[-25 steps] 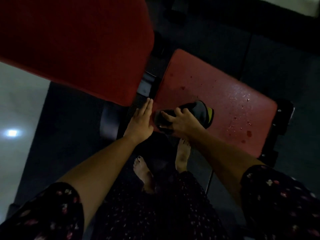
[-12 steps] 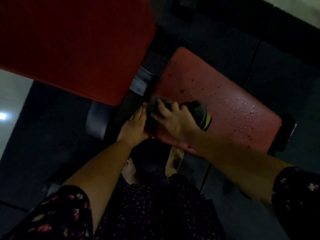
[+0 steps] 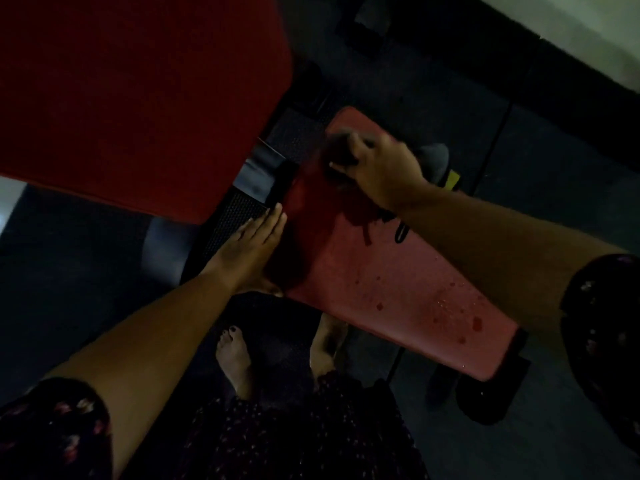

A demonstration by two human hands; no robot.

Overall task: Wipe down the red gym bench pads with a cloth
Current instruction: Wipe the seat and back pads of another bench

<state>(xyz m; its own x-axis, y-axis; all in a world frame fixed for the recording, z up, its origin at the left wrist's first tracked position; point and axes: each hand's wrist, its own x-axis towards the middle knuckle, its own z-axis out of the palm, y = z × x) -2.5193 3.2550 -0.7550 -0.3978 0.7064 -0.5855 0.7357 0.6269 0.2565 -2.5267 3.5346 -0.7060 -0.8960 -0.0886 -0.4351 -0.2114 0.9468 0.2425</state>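
The red seat pad (image 3: 398, 289) runs from the centre toward the lower right, with water drops on its near end. My right hand (image 3: 381, 171) grips a dark grey cloth (image 3: 434, 157) with a yellow tag and presses it on the pad's far end. A dark strap of the cloth hangs below my wrist. My left hand (image 3: 254, 242) lies flat with straight fingers on the pad's left edge. The large red back pad (image 3: 138, 98) fills the upper left, tilted up.
The black bench frame (image 3: 242, 206) shows in the gap between the two pads. My bare feet (image 3: 237, 358) stand on dark rubber floor tiles (image 3: 554, 168) below the seat. A pale wall edge (image 3: 588, 36) runs along the upper right.
My right hand has slid the cloth from the pad's near left corner up to its far end. My left hand stays at the left edge.
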